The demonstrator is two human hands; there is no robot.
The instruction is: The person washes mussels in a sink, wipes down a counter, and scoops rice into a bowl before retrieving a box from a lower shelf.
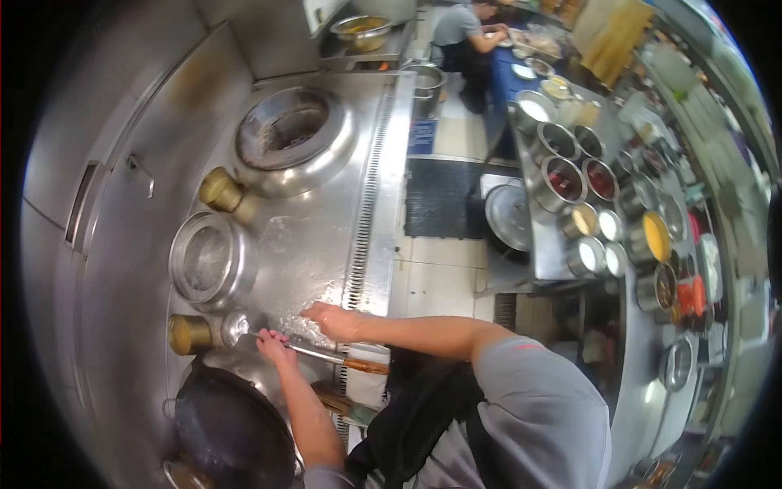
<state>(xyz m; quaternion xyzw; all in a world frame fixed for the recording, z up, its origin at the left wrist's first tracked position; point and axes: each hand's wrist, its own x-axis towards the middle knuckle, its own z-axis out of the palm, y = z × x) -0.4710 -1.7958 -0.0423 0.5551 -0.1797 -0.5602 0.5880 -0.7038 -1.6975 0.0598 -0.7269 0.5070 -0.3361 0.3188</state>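
My left hand (275,346) is closed around the metal shaft of a ladle (318,352), close to its bowl end. The ladle's wooden handle end points right, over a folded white cloth (368,376) at the counter's edge. My right hand (330,321) is just above the wet steel worktop (305,253), its fingers stretched towards the splashed water there. Nothing shows in that hand, though its fingertips are blurred. A large dark wok (232,432) sits beside my left forearm.
Across the worktop are a burner ring (289,134), a round steel basin (208,259) and two brass-coloured pots (220,191). To the right, a table holds several steel containers (562,181) of ingredients. Another person (466,41) works farther back. A lidded pot (509,216) stands below the table.
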